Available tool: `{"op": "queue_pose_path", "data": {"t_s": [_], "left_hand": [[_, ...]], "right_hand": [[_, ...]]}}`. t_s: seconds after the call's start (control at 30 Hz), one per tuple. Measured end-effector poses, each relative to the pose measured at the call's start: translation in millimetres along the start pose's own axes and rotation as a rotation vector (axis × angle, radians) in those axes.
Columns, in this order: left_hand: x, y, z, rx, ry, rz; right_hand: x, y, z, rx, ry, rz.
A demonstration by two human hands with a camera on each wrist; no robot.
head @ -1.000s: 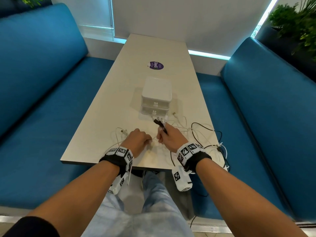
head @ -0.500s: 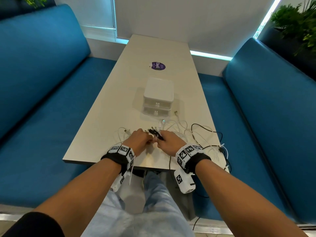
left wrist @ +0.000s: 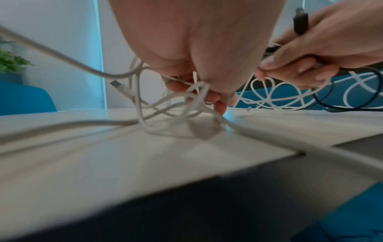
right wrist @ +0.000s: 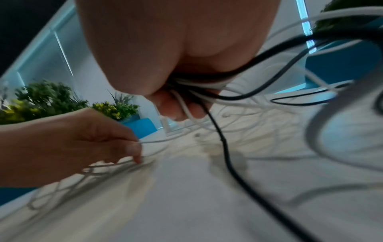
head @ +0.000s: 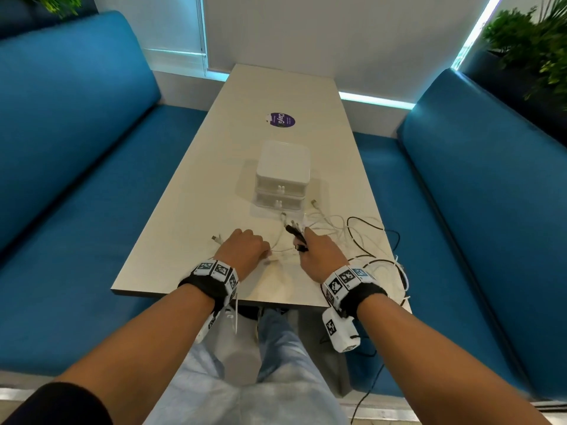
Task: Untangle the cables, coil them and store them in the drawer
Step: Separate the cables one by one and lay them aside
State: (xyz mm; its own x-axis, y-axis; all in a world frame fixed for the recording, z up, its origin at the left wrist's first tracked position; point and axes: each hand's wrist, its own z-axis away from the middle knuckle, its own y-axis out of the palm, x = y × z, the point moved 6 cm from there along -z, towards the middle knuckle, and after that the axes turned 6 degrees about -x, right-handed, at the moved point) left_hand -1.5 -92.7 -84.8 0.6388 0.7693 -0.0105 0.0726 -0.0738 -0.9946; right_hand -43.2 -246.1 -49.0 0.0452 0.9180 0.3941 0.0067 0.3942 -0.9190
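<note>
The tangled cables [head: 343, 231] lie on the table [head: 190, 216] before our closed drawer unit [head: 282, 179]. Since half a second ago our hands have drawn apart, stretching strands between them, so untangling is underway. Our right hand [head: 322, 256] grasps a bundle of plug ends; our left hand [head: 244, 250] pinches white loops [left wrist: 194, 91], a grip only the left wrist view reveals

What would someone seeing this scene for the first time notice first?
Probably the tangle of white and black cables sprawled over the near right corner of the table, with both hands in it: the left hand pinches white strands, the right hand grips a bundle of black and white ends. Just beyond stands a white two-drawer box, both drawers shut.
</note>
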Motion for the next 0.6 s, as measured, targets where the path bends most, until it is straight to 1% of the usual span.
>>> {"op": "queue_pose_path", "data": {"t_s": [0.07, 0.17, 0.2, 0.27, 0.43, 0.5, 0.6], "left_hand": [[-8, -4, -4, 0.016, 0.018, 0.020], [-13, -5, -3, 0.034, 0.025, -0.007], [-14, -4, -1, 0.038, 0.027, -0.037], [-15, -2, 0, 0.051, 0.014, -0.061], [-17, -2, 2, 0.093, -0.043, 0.018], [-14, -3, 4, 0.060, -0.069, 0.026], [-3, -7, 8, -0.002, -0.099, 0.018]], "right_hand": [[14, 8, -3, 0.035, -0.041, -0.100], [23, 22, -7, 0.140, -0.021, -0.207], [24, 28, -7, 0.174, -0.006, -0.226], [26, 34, -5, 0.222, -0.002, -0.181], [23, 39, -3, 0.218, 0.004, -0.045], [17, 36, -4, 0.182, 0.017, 0.024], [1, 24, -4, 0.090, 0.052, 0.133]]}}
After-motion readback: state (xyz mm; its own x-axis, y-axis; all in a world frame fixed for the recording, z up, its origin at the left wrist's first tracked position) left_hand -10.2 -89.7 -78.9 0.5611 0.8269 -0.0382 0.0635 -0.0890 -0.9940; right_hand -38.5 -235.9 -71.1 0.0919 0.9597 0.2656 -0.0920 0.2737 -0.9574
